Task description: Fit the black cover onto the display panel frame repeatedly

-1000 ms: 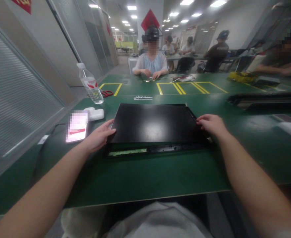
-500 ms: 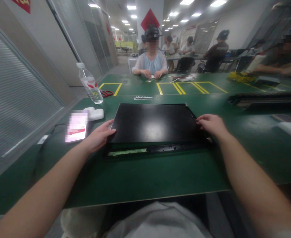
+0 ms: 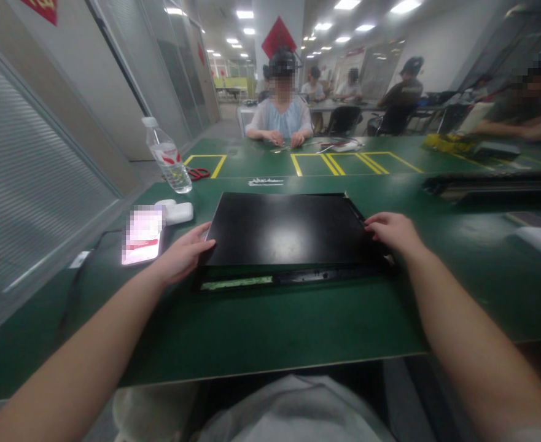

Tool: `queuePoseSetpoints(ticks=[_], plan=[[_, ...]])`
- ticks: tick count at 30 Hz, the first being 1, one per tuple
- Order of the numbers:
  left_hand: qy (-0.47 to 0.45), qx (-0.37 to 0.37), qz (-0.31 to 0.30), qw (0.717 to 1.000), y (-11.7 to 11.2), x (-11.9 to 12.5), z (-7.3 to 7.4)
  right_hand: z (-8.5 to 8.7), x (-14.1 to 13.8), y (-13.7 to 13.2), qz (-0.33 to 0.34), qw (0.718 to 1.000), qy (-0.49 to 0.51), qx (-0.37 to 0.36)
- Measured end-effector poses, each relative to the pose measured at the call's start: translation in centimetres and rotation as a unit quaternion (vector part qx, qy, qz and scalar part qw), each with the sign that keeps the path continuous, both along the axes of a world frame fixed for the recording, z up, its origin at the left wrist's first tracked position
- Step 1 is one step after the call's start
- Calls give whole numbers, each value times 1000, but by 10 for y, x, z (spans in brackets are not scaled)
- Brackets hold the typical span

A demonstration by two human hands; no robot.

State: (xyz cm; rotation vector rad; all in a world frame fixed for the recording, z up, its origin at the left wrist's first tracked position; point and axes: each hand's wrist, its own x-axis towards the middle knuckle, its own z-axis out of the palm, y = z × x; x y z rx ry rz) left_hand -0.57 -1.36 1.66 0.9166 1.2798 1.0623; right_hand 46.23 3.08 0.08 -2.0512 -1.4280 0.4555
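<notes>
A flat black panel (image 3: pixel 288 228) lies on the green table (image 3: pixel 261 325) in front of me, with a narrow strip of exposed parts (image 3: pixel 293 279) along its near edge. My left hand (image 3: pixel 183 253) grips the panel's left edge, fingers curled against it. My right hand (image 3: pixel 393 231) rests on the panel's right edge, fingers bent over the rim.
A lit phone (image 3: pixel 143 235) and a white case (image 3: pixel 177 212) lie to the left, with a water bottle (image 3: pixel 167 156) and red scissors (image 3: pixel 199 174) behind. Small screws (image 3: pixel 265 182) sit beyond the panel. Another dark panel (image 3: pixel 495 186) lies at right. A person (image 3: pixel 282 116) sits opposite.
</notes>
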Motion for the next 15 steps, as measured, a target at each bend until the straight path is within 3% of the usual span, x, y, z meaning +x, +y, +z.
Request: queuePoseSetpoints(ticks=[15], plan=[[2,-1,7,1000,-2,3,4,-3,3,2,7,1000,0,0]])
